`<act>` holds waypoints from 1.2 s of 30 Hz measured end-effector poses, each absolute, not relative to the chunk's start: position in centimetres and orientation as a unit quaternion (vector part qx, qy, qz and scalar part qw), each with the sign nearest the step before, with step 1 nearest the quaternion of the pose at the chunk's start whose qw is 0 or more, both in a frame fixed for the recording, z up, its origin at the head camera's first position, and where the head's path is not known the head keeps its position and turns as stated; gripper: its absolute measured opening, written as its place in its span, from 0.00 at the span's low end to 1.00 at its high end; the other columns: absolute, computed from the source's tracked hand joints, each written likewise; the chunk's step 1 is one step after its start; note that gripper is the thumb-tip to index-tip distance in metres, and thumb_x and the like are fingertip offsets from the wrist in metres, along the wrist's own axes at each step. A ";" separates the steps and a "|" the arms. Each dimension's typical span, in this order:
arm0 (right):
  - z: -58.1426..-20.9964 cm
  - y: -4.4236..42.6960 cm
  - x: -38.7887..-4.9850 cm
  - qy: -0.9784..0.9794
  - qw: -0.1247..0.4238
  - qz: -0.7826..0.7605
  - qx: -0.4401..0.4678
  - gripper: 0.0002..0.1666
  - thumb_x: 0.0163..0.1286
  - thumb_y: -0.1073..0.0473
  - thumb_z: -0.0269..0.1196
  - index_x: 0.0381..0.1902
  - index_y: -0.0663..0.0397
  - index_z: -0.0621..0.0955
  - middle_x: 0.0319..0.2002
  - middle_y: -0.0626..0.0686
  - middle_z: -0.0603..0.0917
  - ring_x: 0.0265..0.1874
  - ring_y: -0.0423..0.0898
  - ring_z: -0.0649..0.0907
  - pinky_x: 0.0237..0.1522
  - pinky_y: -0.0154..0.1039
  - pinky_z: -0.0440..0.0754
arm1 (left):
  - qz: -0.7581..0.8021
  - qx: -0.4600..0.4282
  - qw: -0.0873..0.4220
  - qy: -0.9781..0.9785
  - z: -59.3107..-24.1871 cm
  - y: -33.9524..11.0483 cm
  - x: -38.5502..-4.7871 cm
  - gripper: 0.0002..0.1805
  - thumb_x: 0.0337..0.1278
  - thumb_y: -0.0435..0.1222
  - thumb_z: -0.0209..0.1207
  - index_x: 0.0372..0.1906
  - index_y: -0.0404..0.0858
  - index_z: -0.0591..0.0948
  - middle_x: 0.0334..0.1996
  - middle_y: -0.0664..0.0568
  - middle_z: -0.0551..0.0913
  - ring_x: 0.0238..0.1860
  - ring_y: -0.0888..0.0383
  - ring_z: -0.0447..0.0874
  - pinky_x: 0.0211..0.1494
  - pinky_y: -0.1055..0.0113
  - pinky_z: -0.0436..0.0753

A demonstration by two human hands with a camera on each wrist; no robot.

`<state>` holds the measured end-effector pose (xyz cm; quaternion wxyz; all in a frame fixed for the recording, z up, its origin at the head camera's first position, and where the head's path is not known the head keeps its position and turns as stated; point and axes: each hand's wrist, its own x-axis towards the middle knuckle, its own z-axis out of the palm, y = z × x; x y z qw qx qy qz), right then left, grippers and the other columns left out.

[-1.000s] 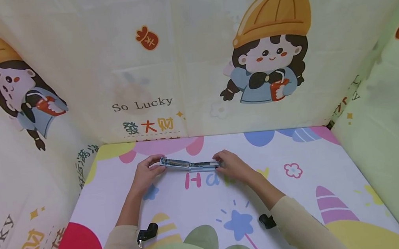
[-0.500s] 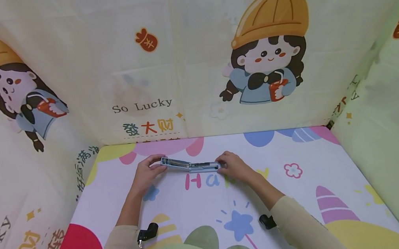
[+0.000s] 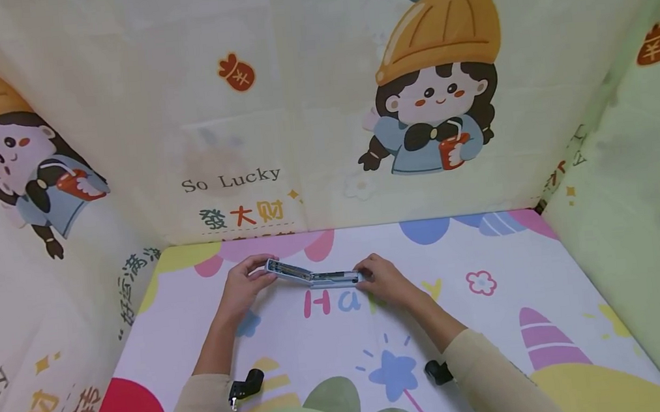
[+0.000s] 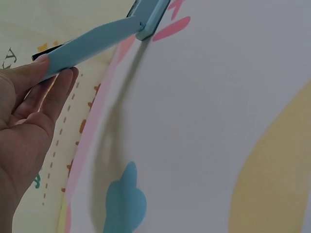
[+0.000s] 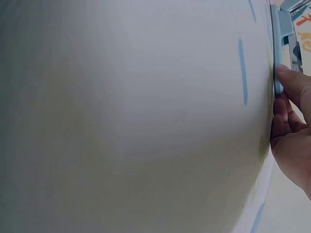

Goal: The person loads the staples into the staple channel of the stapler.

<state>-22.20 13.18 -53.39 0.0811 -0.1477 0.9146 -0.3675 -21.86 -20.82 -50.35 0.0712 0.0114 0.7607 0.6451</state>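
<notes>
A light blue stapler (image 3: pixel 334 279), swung open at its hinge, is held over the printed table in the head view. My left hand (image 3: pixel 240 288) pinches the raised left arm of it between thumb and fingers; the left wrist view shows this arm (image 4: pixel 90 46) tilted up, above its shadow. At the other end, my right hand (image 3: pixel 387 279) grips the lower, nearly level part with thumb and fingertips. In the right wrist view, the thumb of my right hand (image 5: pixel 294 131) lies on the blue edge (image 5: pixel 278 53). Metal parts show inside the stapler.
The table (image 3: pixel 435 327) wears a white cover with colourful printed shapes and letters. Cream cloth walls (image 3: pixel 321 102) with cartoon figures enclose it at the back and both sides. A small black device (image 3: pixel 247 384) sits at each wrist.
The stapler's left arm slopes a little more steeply against the right part. My right fingers have shifted slightly at its right end. The head view has turned a little.
</notes>
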 end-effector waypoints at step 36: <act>-53.6 13.3 -22.1 0.910 0.090 -0.377 -0.146 0.19 0.68 0.63 0.71 0.56 0.55 0.83 0.50 0.53 0.79 0.48 0.47 0.79 0.59 0.46 0.81 | 0.582 0.105 0.025 0.806 -47.6 -15.0 -22.2 0.20 0.63 0.31 0.69 0.60 0.41 0.84 0.55 0.48 0.85 0.60 0.47 0.81 0.66 0.53 0.83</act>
